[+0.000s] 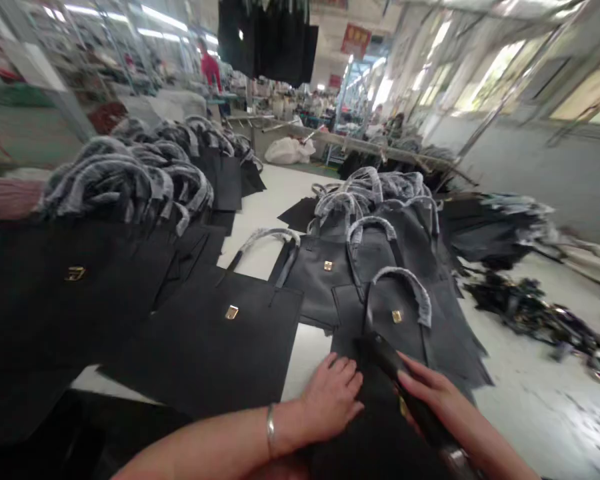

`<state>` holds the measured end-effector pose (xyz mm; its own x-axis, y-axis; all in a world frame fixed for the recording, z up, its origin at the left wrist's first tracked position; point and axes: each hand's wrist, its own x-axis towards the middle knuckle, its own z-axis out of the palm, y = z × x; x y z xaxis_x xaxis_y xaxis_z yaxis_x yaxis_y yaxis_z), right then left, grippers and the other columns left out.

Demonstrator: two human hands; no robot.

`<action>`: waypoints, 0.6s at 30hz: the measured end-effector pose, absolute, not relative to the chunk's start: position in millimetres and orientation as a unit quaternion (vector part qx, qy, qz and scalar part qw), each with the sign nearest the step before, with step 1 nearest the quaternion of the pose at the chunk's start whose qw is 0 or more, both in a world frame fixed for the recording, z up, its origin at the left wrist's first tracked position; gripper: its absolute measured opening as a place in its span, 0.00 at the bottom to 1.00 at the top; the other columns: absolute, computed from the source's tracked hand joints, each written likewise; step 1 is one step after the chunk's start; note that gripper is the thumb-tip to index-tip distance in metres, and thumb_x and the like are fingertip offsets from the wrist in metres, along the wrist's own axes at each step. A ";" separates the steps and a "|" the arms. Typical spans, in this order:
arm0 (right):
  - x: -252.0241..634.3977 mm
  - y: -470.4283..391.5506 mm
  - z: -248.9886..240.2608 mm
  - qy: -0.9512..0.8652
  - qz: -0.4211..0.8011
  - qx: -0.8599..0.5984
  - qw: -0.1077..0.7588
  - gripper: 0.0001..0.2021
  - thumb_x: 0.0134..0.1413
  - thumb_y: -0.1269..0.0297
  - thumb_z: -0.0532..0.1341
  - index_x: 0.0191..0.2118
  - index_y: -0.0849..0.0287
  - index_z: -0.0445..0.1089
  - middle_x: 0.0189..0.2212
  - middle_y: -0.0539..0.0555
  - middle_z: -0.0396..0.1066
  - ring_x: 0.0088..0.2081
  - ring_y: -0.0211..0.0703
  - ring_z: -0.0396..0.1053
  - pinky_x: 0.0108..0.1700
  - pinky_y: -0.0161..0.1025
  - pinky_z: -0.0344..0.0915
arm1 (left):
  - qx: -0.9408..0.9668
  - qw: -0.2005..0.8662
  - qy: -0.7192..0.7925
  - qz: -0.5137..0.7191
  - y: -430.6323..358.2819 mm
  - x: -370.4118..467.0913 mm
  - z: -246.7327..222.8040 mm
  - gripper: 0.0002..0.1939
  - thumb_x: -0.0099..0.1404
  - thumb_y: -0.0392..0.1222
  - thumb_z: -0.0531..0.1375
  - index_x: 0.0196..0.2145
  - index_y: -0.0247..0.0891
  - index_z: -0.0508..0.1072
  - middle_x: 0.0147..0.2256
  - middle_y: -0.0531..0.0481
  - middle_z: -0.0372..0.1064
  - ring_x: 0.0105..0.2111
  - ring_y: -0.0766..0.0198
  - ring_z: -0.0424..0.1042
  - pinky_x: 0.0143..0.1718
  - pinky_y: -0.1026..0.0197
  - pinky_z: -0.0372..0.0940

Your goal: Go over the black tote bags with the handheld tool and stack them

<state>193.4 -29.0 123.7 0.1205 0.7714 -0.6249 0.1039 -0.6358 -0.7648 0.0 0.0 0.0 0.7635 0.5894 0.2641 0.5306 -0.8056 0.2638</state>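
My left hand [333, 397], a silver bangle on its wrist, lies palm down with fingers spread on a black bag panel [375, 440] at the near edge of the white table [310, 353]. My right hand [443, 397] grips a black rod-like tool [395, 370] that slants up and to the left across the same panel. Just beyond lies a black tote bag [405, 320] with a gold clasp and a plastic-wrapped handle.
Several black tote bags [325, 267] with wrapped handles lie in rows down the table, and a tall stack [120, 187] stands at the left. Dark straps and hardware [535, 313] are scattered at the right. A person in red [210, 67] stands far back.
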 end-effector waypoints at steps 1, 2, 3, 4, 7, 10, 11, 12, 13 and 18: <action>199.6 -34.9 123.0 -0.304 0.588 -0.695 0.280 0.36 0.51 0.54 0.63 0.63 0.60 0.55 0.21 0.49 0.71 0.18 0.39 0.69 0.18 0.32 0.63 | 0.936 0.085 0.296 0.170 0.3 -0.5 0.8 0.25 0.70 0.54 0.47 0.55 0.35 0.62 0.55 0.43 0.61 0.55 0.55 0.58 0.59 0.50 0.48; 205.3 -39.6 122.2 -0.293 0.592 -0.698 0.275 0.35 0.51 0.53 0.63 0.63 0.59 0.55 0.21 0.49 0.72 0.18 0.39 0.69 0.18 0.32 0.63 | 0.937 0.083 0.294 0.172 0.6 -0.9 1.7 0.25 0.70 0.54 0.46 0.55 0.34 0.62 0.55 0.42 0.61 0.55 0.55 0.58 0.59 0.50 0.48; 209.8 -42.1 121.0 -0.284 0.595 -0.701 0.272 0.35 0.51 0.52 0.63 0.63 0.58 0.55 0.21 0.49 0.72 0.18 0.40 0.69 0.18 0.33 0.64 | 0.937 0.080 0.292 0.173 1.0 -1.2 2.5 0.25 0.70 0.54 0.46 0.55 0.34 0.62 0.55 0.41 0.61 0.55 0.54 0.58 0.59 0.50 0.48; 212.8 -42.2 119.4 -0.278 0.597 -0.702 0.272 0.35 0.51 0.51 0.63 0.63 0.58 0.56 0.21 0.50 0.72 0.18 0.40 0.70 0.18 0.33 0.64 | 0.938 0.077 0.290 0.174 1.4 -1.3 3.4 0.25 0.70 0.53 0.46 0.55 0.33 0.62 0.55 0.41 0.61 0.55 0.54 0.58 0.59 0.49 0.48; 211.8 -29.5 114.1 -0.270 0.594 -0.701 0.285 0.38 0.47 0.51 0.65 0.62 0.59 0.55 0.24 0.51 0.74 0.19 0.41 0.69 0.18 0.35 0.65 | 0.939 0.065 0.288 0.176 2.6 -1.1 5.4 0.25 0.70 0.53 0.46 0.55 0.31 0.62 0.54 0.40 0.62 0.54 0.53 0.59 0.59 0.49 0.49; 203.6 -13.1 115.3 -0.306 0.554 -0.707 0.316 0.40 0.46 0.51 0.66 0.63 0.59 0.54 0.21 0.48 0.71 0.18 0.41 0.68 0.19 0.36 0.64 | 0.938 0.057 0.292 0.179 3.0 -0.9 6.1 0.25 0.70 0.53 0.45 0.55 0.31 0.63 0.54 0.40 0.61 0.54 0.53 0.59 0.58 0.50 0.49; 201.2 -10.2 117.8 -0.326 0.534 -0.711 0.321 0.40 0.47 0.50 0.66 0.63 0.58 0.53 0.19 0.46 0.70 0.18 0.41 0.68 0.19 0.35 0.63 | 0.938 0.056 0.291 0.180 2.9 -1.0 6.1 0.25 0.70 0.52 0.45 0.55 0.31 0.63 0.54 0.40 0.61 0.54 0.53 0.59 0.58 0.50 0.50; 199.3 -8.7 120.8 -0.343 0.520 -0.714 0.319 0.40 0.48 0.49 0.65 0.64 0.58 0.53 0.17 0.45 0.69 0.18 0.41 0.67 0.19 0.35 0.63 | 0.938 0.055 0.290 0.181 2.8 -1.1 6.0 0.25 0.71 0.52 0.44 0.55 0.31 0.62 0.54 0.40 0.61 0.54 0.53 0.59 0.58 0.50 0.50; 197.7 -8.5 123.6 -0.355 0.516 -0.714 0.313 0.40 0.49 0.48 0.64 0.64 0.58 0.53 0.16 0.45 0.68 0.18 0.41 0.67 0.20 0.34 0.62 | 0.938 0.054 0.289 0.181 2.6 -1.2 6.1 0.25 0.71 0.52 0.44 0.55 0.31 0.62 0.54 0.40 0.61 0.54 0.53 0.59 0.58 0.50 0.49; 184.2 -6.2 120.7 -0.351 0.589 -0.684 0.249 0.40 0.47 0.50 0.65 0.64 0.60 0.53 0.22 0.47 0.71 0.17 0.39 0.68 0.18 0.34 0.62 | 0.939 0.050 0.292 0.176 2.4 -1.4 9.3 0.25 0.71 0.51 0.44 0.55 0.30 0.63 0.54 0.39 0.61 0.54 0.53 0.58 0.58 0.49 0.49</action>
